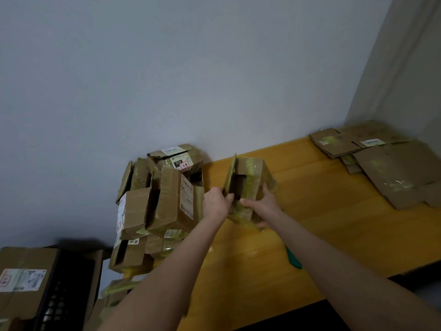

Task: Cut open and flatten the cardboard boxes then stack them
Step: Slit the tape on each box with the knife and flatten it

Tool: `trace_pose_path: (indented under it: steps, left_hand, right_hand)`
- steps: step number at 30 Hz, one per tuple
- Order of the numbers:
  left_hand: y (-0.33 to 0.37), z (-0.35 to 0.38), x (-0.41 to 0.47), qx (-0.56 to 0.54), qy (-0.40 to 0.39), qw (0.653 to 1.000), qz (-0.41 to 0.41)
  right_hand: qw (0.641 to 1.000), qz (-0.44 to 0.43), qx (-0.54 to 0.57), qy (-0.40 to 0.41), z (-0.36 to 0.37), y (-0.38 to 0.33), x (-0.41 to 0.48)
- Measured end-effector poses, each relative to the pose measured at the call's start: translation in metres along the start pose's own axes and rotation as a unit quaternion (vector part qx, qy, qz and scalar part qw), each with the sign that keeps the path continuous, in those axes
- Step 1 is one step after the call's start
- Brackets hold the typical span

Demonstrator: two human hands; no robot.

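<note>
Yellow wooden table (322, 225) against a plain grey wall. Head view: a small brown cardboard box with yellowish tape (251, 175) is held over the middle of the table, one end open. Left hand (216, 204) clamps the raised flap on its left edge; right hand (265, 204) curls round its lower right side. Heap of unflattened brown boxes (167, 199) at the table's left end — stack of flattened brown cardboard (393, 170) in the far right corner. Green-handled tool (294, 259) lies near the right forearm.

Frame centre: brown box (248, 185), yellow-green tape, flap open, tilted. Centre-left: pile (167, 199) of unflattened boxes. Right: flattened stack (386, 168).
</note>
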State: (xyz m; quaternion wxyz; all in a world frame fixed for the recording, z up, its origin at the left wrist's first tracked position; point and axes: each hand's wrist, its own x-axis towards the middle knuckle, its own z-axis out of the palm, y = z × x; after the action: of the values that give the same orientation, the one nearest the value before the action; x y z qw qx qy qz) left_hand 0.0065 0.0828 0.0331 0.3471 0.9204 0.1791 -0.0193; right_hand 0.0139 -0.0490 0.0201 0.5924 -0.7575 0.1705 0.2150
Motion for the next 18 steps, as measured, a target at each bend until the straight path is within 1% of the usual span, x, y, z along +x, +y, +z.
trace_pose_path:
  steps: [2,5,7,9,11,18]
  left_hand:
    - [0.0,0.002,-0.002,-0.011,-0.012,1.0,-0.004]
    - [0.001,0.006,-0.004,-0.018,-0.029,0.999,-0.033]
    - [0.004,0.005,-0.004,-0.01,-0.04,0.998,-0.044]
    - [0.005,0.003,-0.002,0.004,-0.051,0.998,-0.037]
    - [0.003,0.0,-0.002,0.002,-0.06,0.998,-0.026]
    - [0.0,-0.009,-0.001,-0.029,-0.099,0.995,0.001]
  right_hand:
    - [1.0,-0.006,0.01,-0.005,-0.003,0.002,0.003]
    - [0.997,-0.06,-0.05,0.028,-0.002,0.0,0.005]
    - [0.993,-0.078,-0.077,0.045,-0.001,0.001,0.006]
    - [0.991,-0.086,-0.09,0.056,-0.002,0.003,0.004]
    - [0.991,-0.084,-0.093,0.05,-0.005,0.006,0.004]
    - [0.998,-0.038,-0.033,0.023,-0.015,0.007,0.011]
